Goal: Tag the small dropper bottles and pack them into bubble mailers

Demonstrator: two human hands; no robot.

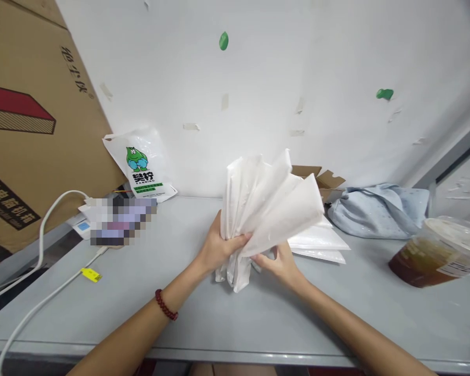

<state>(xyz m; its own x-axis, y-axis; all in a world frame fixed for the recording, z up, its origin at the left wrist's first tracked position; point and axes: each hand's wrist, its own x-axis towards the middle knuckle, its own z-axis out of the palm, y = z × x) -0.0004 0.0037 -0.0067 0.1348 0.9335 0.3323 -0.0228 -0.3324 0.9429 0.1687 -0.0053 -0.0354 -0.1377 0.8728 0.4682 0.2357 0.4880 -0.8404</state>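
Observation:
A fanned bundle of thin white folded sheets, which look like plastic bags (pixel 266 193), stands above the middle of the table. My left hand (pixel 215 248) is closed round its lower left side, with the thumb across the front. At the lower right of the bundle, my right hand (pixel 280 263) pinches the sheets between the thumb and fingers, and part of those fingers is hidden behind them. The top ends spread apart, while the lower ends are gathered between my hands. Behind my right hand, a few more white folded bags (pixel 321 239) lie on the table.
On the grey table (pixel 172 324), a cup of brown drink (pixel 423 256) stands at the right, near a light blue cloth bag (pixel 376 211). A printed white bag (pixel 144 167), a blurred-out device (pixel 121 222) and a white cable (pixel 50 295) are at the left, beside a large cardboard box (pixel 35 130).

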